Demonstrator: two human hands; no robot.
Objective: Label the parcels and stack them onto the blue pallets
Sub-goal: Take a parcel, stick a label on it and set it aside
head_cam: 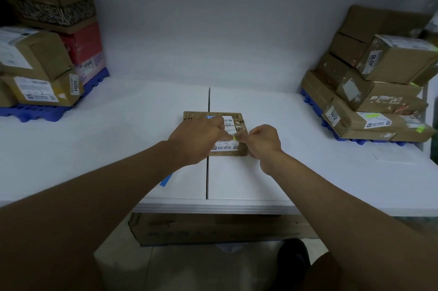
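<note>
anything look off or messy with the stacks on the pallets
Yes: the right stack sits skewed, its boxes turned at different angles and overhanging the blue pallet, with torn tape patches. The left stack looks squarer.

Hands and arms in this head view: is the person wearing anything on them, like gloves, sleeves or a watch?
Nothing shows on them. The left hand and right hand are bare, with no gloves, rings or watch visible, and both forearms are uncovered up to the frame's edge, with no sleeves in sight.
</note>
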